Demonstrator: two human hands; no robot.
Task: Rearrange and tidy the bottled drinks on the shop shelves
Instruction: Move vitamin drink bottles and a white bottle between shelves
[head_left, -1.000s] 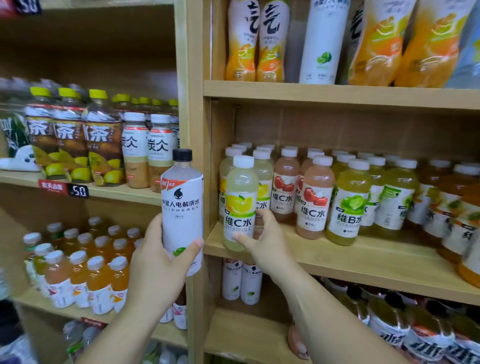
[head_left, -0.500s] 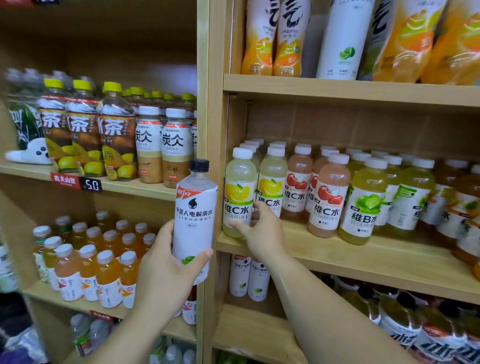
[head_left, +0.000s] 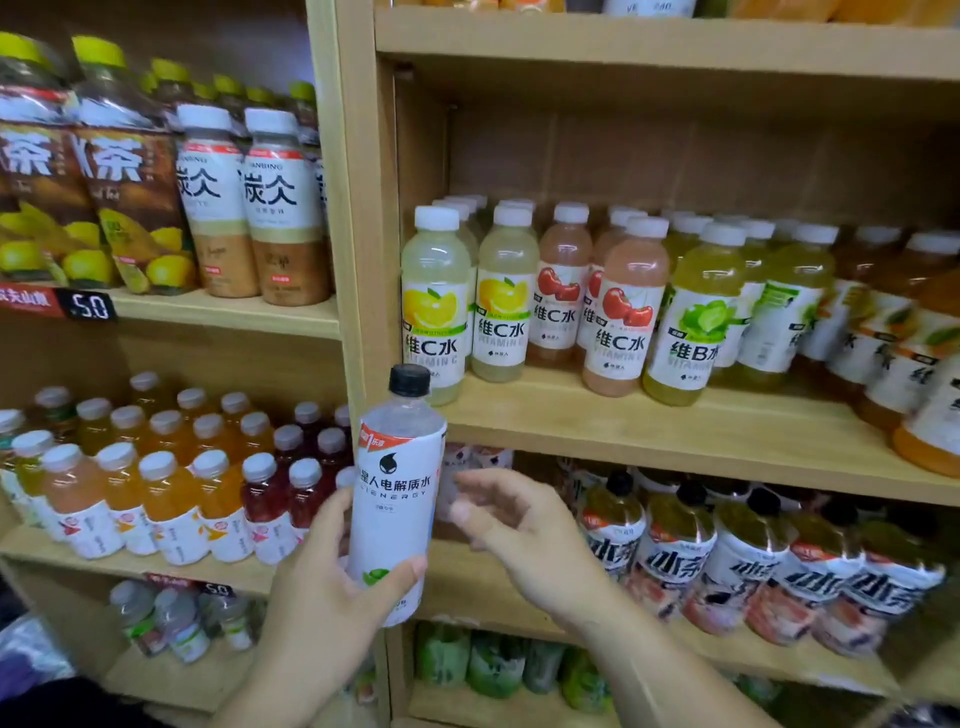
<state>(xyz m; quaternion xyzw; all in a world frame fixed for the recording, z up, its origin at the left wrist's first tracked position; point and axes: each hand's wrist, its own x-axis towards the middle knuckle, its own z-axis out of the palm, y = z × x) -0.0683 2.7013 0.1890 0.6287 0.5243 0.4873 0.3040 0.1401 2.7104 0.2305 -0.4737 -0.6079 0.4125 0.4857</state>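
My left hand (head_left: 322, 597) grips a tall white electrolyte-water bottle (head_left: 395, 493) with a black cap, held upright in front of the wooden post between two shelf units. My right hand (head_left: 514, 525) hovers just right of it, fingers spread and holding nothing, below the edge of the middle right shelf (head_left: 675, 436). On that shelf stand lemon vitamin C bottles (head_left: 436, 306), pink cherry ones (head_left: 623, 322) and green vitamin B bottles (head_left: 696, 322), all with white caps.
Left unit: tea and coffee bottles (head_left: 280, 208) above a 5.0 price tag (head_left: 88, 306), orange and red juice bottles (head_left: 171, 499) below. Right unit's lower shelf holds black-capped bottles (head_left: 743, 561), with white bottles (head_left: 467, 478) behind my right hand. Green bottles (head_left: 493, 665) sit at the bottom.
My right hand has let go of the lemon vitamin C bottle and dropped below the shelf edge, opening up. The view has moved closer and lower; the white bottle stays in my left hand.
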